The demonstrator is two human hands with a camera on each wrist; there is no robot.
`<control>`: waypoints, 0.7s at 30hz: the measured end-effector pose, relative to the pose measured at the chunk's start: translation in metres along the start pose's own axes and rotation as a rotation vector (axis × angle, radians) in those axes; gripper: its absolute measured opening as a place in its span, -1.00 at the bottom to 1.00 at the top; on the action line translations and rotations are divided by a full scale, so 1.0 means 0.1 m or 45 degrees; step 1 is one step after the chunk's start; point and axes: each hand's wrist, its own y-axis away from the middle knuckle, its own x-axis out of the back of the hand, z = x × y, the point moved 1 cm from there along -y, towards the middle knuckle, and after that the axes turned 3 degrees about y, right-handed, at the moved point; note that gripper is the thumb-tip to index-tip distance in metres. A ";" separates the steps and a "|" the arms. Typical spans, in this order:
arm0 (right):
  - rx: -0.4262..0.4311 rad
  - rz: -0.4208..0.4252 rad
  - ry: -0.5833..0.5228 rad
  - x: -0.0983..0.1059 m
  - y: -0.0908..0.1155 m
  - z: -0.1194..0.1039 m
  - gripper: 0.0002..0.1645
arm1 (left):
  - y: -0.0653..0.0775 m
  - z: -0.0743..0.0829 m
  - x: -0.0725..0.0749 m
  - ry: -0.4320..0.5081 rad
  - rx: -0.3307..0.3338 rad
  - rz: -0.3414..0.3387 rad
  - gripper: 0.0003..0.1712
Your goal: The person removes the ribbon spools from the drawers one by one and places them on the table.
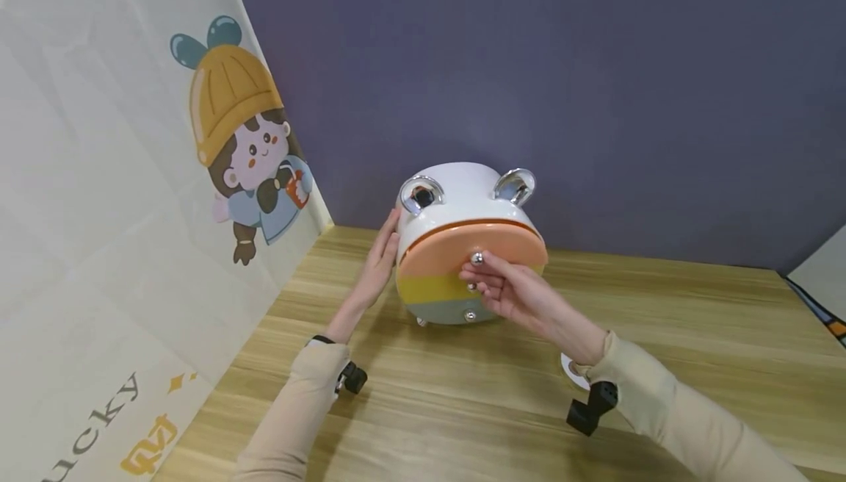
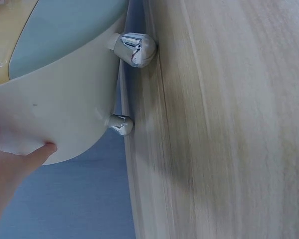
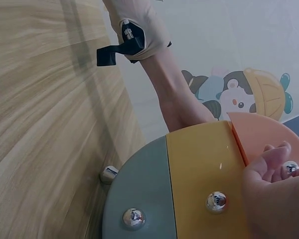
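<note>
A round white drawer box with two chrome ears stands on the table; its front has an orange top drawer, a yellow middle one and a grey-green bottom one. Each carries a chrome knob. The orange drawer juts slightly forward, leaving a dark gap along its upper rim. My right hand pinches the orange drawer's knob between thumb and fingers. Against the box's left side rests my left hand, fingers extended; its thumb shows on the white wall in the left wrist view.
The box stands on short chrome feet on the wood-grain table, near a dark blue back wall. A white wall with cartoon print borders the left. A small white round object lies partly under my right wrist.
</note>
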 end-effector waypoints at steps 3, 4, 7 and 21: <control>0.004 0.002 -0.005 0.01 -0.02 0.00 -0.60 | -0.04 -0.12 0.00 0.000 -0.015 0.016 -0.39; 0.005 0.005 -0.010 0.01 -0.03 -0.01 -0.60 | -0.06 -0.17 0.00 -0.003 -0.022 0.024 -0.39; 0.003 0.018 -0.037 0.01 -0.06 -0.01 -0.60 | -0.10 -0.32 0.00 -0.010 -0.039 0.046 -0.40; 0.024 0.016 -0.048 0.05 -0.13 -0.03 -0.61 | -0.10 -0.37 -0.02 0.014 -0.047 0.080 -0.41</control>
